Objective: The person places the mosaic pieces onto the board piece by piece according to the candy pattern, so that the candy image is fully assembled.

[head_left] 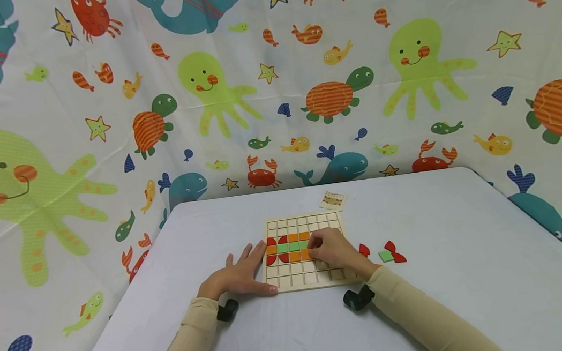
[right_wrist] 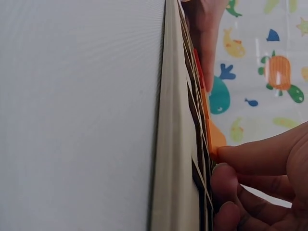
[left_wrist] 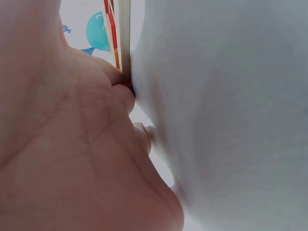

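A wooden grid board [head_left: 285,281] lies on the table, with red quarter-round, orange square and green square tiles in its left and middle cells. My left hand [head_left: 239,277] rests at the board's left edge, fingers fairly straight, thumb at the near left corner; the left wrist view shows mostly its palm [left_wrist: 82,134]. Over the middle of the board, my right hand [head_left: 335,248] has its fingers curled together at the right end of the tile rows. In the right wrist view its fingertips pinch an orange tile [right_wrist: 217,137], which stands tilted up from the grid.
Right of the board lie loose red quarter-round tiles [head_left: 399,257] and a green square tile [head_left: 386,256], partly overlapping. A small pattern card [head_left: 333,201] sits behind the board. White cloth covers the table [head_left: 458,229]; a sea-animal curtain [head_left: 277,111] hangs behind.
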`<state>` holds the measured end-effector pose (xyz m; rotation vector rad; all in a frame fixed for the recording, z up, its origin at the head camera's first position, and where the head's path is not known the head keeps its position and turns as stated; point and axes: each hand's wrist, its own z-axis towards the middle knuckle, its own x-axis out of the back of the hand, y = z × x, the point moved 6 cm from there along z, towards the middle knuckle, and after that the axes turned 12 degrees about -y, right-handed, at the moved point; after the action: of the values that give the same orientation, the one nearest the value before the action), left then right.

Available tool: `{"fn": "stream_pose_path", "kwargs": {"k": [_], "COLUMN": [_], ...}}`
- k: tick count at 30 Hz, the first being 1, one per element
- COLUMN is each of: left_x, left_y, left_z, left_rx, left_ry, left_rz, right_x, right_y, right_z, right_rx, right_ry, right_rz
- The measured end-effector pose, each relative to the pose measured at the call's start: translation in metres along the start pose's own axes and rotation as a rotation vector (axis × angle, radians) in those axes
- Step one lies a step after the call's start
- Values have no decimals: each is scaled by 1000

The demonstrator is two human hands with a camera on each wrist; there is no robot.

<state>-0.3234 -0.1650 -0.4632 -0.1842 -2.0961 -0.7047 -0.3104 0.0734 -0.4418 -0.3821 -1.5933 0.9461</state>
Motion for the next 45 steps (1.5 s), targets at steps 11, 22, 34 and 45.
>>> {"fn": "stream_pose_path", "kwargs": {"k": [11,22,34,45], "left_x": [2,0,0,0], "left_y": [-1,-3,1,3], "left_z": [-1,2,0,-2], "left_rx": [7,4,-6,-8], "left_ry": [2,1,-5,1], "left_rz": [-6,-6,-6,1], "right_x": [-2,2,39,74], "right_y": [0,2,11,35], "right_z": [1,0,-10,-22], "right_rx": [28,50,11,-76], "right_ry": [28,-21,-79,-130], "right_rz": [-27,5,32,-50]}}
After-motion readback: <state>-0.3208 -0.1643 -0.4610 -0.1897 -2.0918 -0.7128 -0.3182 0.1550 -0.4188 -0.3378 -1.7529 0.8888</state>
